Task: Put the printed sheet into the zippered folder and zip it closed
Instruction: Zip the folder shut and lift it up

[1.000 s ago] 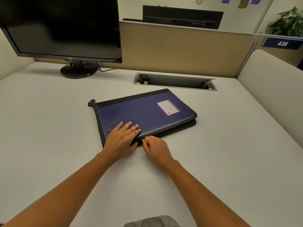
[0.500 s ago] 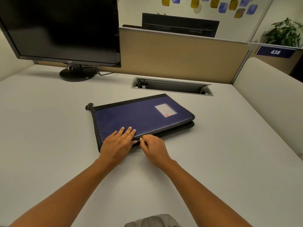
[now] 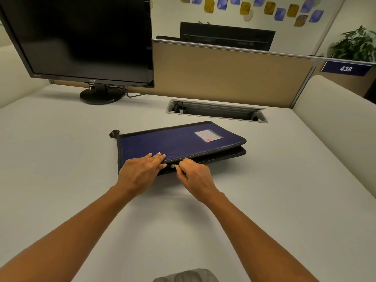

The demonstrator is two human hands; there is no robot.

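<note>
The left hand [image 3: 140, 171] lies flat, grip wide, on the blue folder [image 3: 183, 143]. The right hand [image 3: 195, 178] pinches the zipper pull [image 3: 173, 165] in its grip.

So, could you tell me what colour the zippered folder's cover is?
The zippered folder is dark blue with black edging; the head view shows it best.

The flat dark-blue zippered folder [image 3: 162, 143] has a smooth, faintly shiny coated cover, edged in matt black woven tape with pale stitching. Its clear plastic label pocket [image 3: 208, 136] glints over a white paper card. The small silvery metal zipper pull [image 3: 173, 165] gleams. The pale grey desk top [image 3: 61, 159] looks smooth and matt. The black monitor [image 3: 85, 37] has a smooth dark screen in a plastic frame. The tan partition panel [image 3: 223, 74] looks cloth-covered, capped by a metal rail.
</note>
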